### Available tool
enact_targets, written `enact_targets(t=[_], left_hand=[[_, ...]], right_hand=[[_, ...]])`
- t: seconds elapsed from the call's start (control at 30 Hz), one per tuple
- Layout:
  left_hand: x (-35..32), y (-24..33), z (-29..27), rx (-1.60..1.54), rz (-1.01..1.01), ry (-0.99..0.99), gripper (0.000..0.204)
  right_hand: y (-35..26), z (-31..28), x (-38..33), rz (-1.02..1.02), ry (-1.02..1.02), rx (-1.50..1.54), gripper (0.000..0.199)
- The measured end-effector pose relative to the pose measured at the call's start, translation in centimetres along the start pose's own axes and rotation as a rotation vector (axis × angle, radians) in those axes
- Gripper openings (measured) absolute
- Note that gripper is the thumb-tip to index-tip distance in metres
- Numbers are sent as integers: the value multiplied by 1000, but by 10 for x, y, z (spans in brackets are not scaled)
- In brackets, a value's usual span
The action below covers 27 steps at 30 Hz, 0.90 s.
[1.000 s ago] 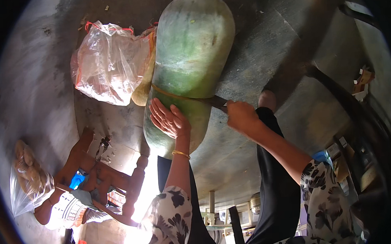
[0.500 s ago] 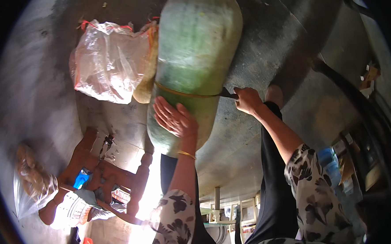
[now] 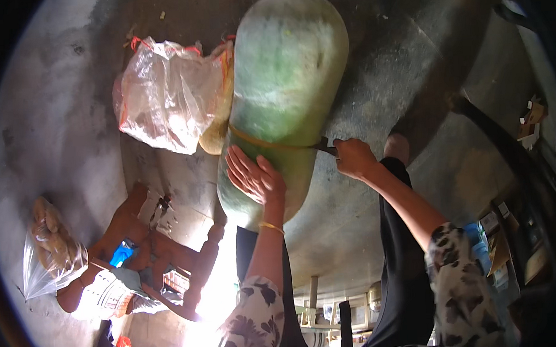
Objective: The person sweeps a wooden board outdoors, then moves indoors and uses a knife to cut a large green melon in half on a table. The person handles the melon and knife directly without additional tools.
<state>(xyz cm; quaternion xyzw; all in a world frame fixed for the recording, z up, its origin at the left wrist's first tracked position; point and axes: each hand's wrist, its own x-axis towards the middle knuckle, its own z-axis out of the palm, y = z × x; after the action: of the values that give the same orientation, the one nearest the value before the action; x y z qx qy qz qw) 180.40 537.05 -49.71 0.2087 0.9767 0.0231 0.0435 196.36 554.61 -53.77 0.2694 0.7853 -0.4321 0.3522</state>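
Green gourd [image 3: 286, 91] | left hand [image 3: 255, 175] fingers flat | right hand [image 3: 354, 157] fingers grip knife [image 3: 322, 146]

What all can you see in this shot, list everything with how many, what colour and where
Gourd: one, huge, pale green, lying on the floor, centre, with a cut line across it.
Knife: one, dark blade in the gourd's right side.
Plastic bag: one, clear with red trim, left of the gourd.
Wooden chair: one, reddish brown, lower left.
Bag of brown lumps: one, clear, far left.
Floor: grey concrete.
Left hand: flat on the gourd, gold bangle on the wrist.
Right hand: gripping the knife handle.
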Motion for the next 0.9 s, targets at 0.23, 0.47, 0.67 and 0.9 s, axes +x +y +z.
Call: enact_targets(t=[0.23,0.47,0.67,0.9], left_hand=[[-9,-4,-7,21,-16,-38,64],[-1,-18,-9,-77,10,-27,62],[-15,-17,-11,-64,21,19,63],[-35,-21,-21,-102,-52,8,65]], right_hand=[[14,12,13,-18,31,-16,18],[14,2,15,-135,-128,103,16],[-15,-43,7,-41,-432,90,13],[-32,-74,-4,-28,-412,203,15]])
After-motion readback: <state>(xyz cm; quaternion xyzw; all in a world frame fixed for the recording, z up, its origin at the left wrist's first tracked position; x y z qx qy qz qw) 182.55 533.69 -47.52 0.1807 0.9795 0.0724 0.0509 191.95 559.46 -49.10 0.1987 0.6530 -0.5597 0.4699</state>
